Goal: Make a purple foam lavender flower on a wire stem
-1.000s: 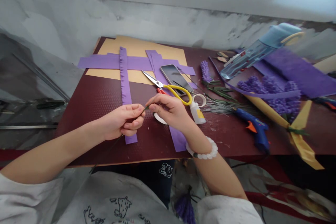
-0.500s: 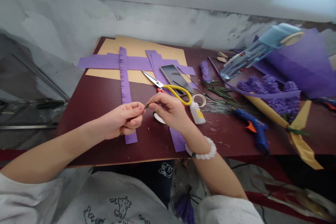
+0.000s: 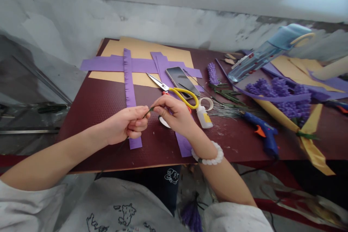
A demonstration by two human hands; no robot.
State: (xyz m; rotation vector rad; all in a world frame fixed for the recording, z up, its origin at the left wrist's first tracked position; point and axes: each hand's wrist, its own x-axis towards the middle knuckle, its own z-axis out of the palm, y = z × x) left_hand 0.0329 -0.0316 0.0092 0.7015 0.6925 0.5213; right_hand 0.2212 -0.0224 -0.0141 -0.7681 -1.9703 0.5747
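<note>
The left hand (image 3: 126,125) and the right hand (image 3: 174,114) each pinch a green wire stem (image 3: 148,112) between the fingertips at frame centre, beside the fringed purple strip (image 3: 128,94) and yellow-handled scissors (image 3: 182,95).

From here I see a scuffed grey-white plaster wall (image 3: 122,32) behind a dark maroon tabletop (image 3: 92,130), with metal bars (image 3: 32,131) to its left and pale light high on the right.

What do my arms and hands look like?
Your forearms are bare, with pale grey sleeves ending around the elbows. Your left hand and right hand wear no gloves, and a white beaded bracelet with one dark bead circles the right wrist.
</note>
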